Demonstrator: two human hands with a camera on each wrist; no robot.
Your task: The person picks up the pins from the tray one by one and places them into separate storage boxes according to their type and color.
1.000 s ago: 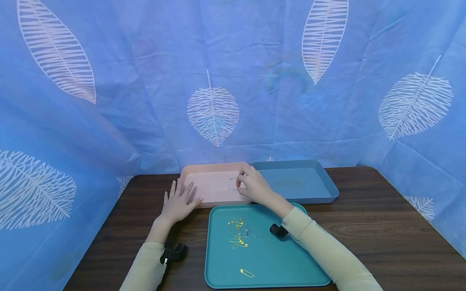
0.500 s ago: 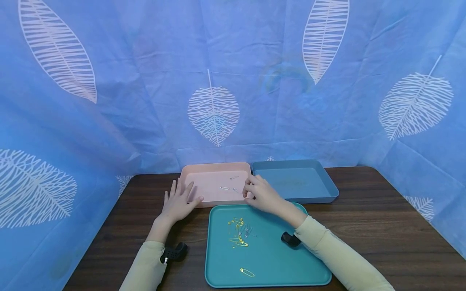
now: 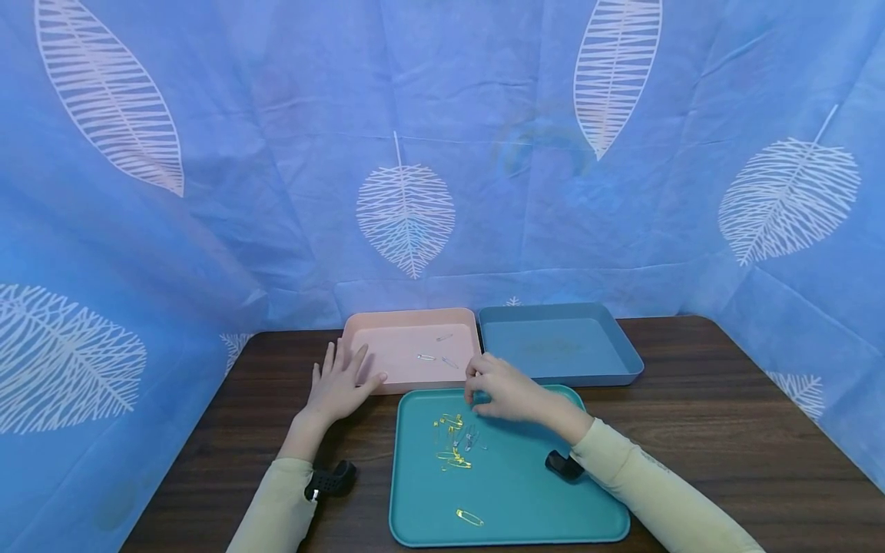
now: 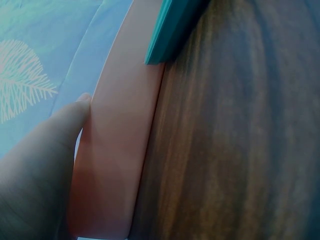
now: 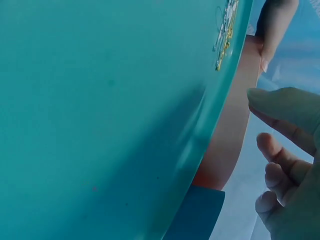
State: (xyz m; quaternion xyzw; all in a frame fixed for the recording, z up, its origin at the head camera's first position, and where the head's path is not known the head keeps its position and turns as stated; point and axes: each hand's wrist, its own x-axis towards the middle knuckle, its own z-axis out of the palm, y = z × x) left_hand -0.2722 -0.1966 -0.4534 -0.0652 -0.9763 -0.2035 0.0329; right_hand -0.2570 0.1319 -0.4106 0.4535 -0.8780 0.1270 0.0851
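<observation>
Fingers of the right hand (image 3: 508, 392) hang loosely curled over the far edge of the teal tray (image 3: 553, 499), gripping nothing that can be made out; the wrist view shows them (image 5: 280, 155) apart from one another, with air between them and the tray's raised rim. Just nearer than that hand lies a loose heap of safety pins (image 3: 455, 442) (gold ones mostly, a few silver), and a single gold pin (image 3: 469, 518) lies well apart from the heap toward the near edge. Much of the tray's right half is bare floor.

Flat on the brown table (image 3: 726, 430) rests the left hand (image 3: 339, 388), fingers straight and spread, its thumb touching the near left corner of the pink tray (image 3: 387, 326). Three silver pins (image 3: 435, 353) lie inside that tray, toward its right side. A blue tray (image 3: 625, 353) stands right against it on the right, rims touching, and the teal tray's far edge butts up to both. Blue leaf-patterned cloth (image 3: 415, 153) walls in the table's back and sides.
</observation>
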